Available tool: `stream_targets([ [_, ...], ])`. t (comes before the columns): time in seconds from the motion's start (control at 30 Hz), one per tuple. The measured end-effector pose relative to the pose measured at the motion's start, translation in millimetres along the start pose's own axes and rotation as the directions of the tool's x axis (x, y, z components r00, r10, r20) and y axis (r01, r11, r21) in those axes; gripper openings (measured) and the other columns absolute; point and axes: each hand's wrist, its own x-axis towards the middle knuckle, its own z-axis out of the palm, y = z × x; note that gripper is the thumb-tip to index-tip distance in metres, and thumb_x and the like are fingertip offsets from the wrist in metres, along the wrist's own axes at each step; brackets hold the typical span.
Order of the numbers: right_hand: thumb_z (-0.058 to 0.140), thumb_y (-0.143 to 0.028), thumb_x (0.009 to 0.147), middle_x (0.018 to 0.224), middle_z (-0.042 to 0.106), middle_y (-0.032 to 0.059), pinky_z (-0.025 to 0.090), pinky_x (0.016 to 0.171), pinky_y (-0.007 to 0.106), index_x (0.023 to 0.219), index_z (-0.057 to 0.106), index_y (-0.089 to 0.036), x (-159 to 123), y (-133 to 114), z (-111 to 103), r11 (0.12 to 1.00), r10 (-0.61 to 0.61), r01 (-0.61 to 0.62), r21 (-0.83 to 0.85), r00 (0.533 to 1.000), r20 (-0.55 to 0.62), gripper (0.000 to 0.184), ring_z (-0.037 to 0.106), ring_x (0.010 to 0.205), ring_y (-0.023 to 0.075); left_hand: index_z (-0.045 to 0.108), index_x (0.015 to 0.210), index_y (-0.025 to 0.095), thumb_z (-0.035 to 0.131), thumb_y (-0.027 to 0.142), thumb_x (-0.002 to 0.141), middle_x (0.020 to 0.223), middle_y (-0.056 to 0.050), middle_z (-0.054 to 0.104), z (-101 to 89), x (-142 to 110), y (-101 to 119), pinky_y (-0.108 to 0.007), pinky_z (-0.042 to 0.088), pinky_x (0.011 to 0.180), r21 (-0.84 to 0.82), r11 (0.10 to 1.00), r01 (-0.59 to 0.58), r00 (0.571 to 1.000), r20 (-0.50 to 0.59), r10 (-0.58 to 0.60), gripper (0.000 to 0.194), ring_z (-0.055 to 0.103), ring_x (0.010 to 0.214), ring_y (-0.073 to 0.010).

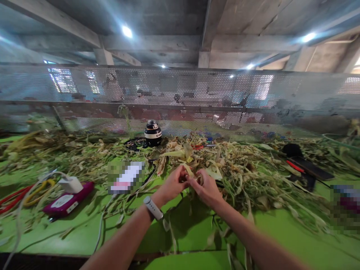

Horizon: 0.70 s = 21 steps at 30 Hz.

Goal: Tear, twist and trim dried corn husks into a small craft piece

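My left hand (173,184) and my right hand (206,187) meet at the middle of a green table (194,236), both closed in a pinch on a pale dried leaf strip (189,170) that sticks up between them. A grey watch band circles my left wrist. Right behind the hands lies a big heap of dried leaves and stalks (239,165).
A magenta power bank (67,200) with a white charger and coloured cables lies at the left. A black-and-white round device (153,133) stands by the perforated metal screen (180,97) at the back. Red-handled scissors (201,146) and dark flat items (306,167) lie to the right.
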Motion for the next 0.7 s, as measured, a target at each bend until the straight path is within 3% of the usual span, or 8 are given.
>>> stream_targets([
  [0.13, 0.045, -0.038, 0.082, 0.053, 0.044, -0.0045, 0.032, 0.05, 0.022, 0.064, 0.044, -0.021, 3.0, 7.0, 3.8, 0.996, -0.06, 0.055, -0.075, 0.996, -0.064, 0.025, 0.044, 0.051, 0.012, 0.051, 0.104, 0.017, 0.068, 0.018, 0.067, 0.082, -0.002, 0.062, 3.5, -1.2, -3.5, -0.028, 0.044, 0.075, 0.065, 0.998, -0.019, 1.0, -0.002, 0.019, 0.041, 0.058, 0.08, -0.0158],
  [0.27, 0.042, -0.039, 0.084, 0.056, 0.044, -0.0039, 0.035, 0.048, 0.022, 0.065, 0.044, -0.021, 3.2, 8.9, 7.0, 0.993, -0.041, 0.053, 0.105, 0.992, -0.118, 0.026, 0.044, 0.051, 0.0116, 0.049, 0.108, 0.018, 0.071, 0.02, 0.065, 0.086, -0.002, 0.062, 4.4, -3.1, 2.4, -0.028, 0.046, 0.076, -0.129, 0.989, 0.071, 0.993, -0.079, -0.082, 0.047, 0.059, 0.081, -0.0144],
  [0.43, 0.046, -0.041, 0.083, 0.066, 0.048, -0.0019, 0.044, 0.045, 0.023, 0.078, 0.048, -0.021, 0.3, 5.0, 8.7, 0.945, 0.012, 0.022, 0.327, 0.995, -0.101, 0.021, 0.049, 0.05, 0.0113, 0.051, 0.098, 0.019, 0.077, 0.016, 0.058, 0.08, 0.002, 0.059, 3.9, -3.4, 6.5, -0.025, 0.049, 0.07, -0.403, 0.895, 0.191, 0.964, -0.096, -0.249, 0.048, 0.061, 0.075, -0.012],
  [0.57, 0.049, -0.042, 0.082, 0.063, 0.046, -0.0039, 0.048, 0.04, 0.024, 0.083, 0.046, -0.022, -1.2, 3.2, 9.6, 0.885, 0.044, -0.025, 0.465, 0.999, -0.029, 0.02, 0.047, 0.044, 0.0103, 0.053, 0.09, 0.019, 0.078, 0.015, 0.058, 0.076, 0.004, 0.058, 2.8, -2.6, 4.9, -0.02, 0.048, 0.06, -0.467, 0.847, 0.253, 0.935, -0.108, -0.339, 0.04, 0.06, 0.07, -0.0096],
  [0.7, 0.05, -0.042, 0.081, 0.061, 0.045, -0.0046, 0.049, 0.039, 0.024, 0.082, 0.046, -0.022, -1.0, 0.2, 9.4, 0.855, 0.077, -0.045, 0.516, 0.996, -0.041, 0.02, 0.044, 0.041, 0.009, 0.056, 0.092, 0.019, 0.077, 0.013, 0.06, 0.077, 0.003, 0.058, 1.9, -2.7, 6.4, -0.019, 0.048, 0.06, -0.475, 0.841, 0.257, 0.942, -0.073, -0.329, 0.039, 0.059, 0.07, -0.0089],
])
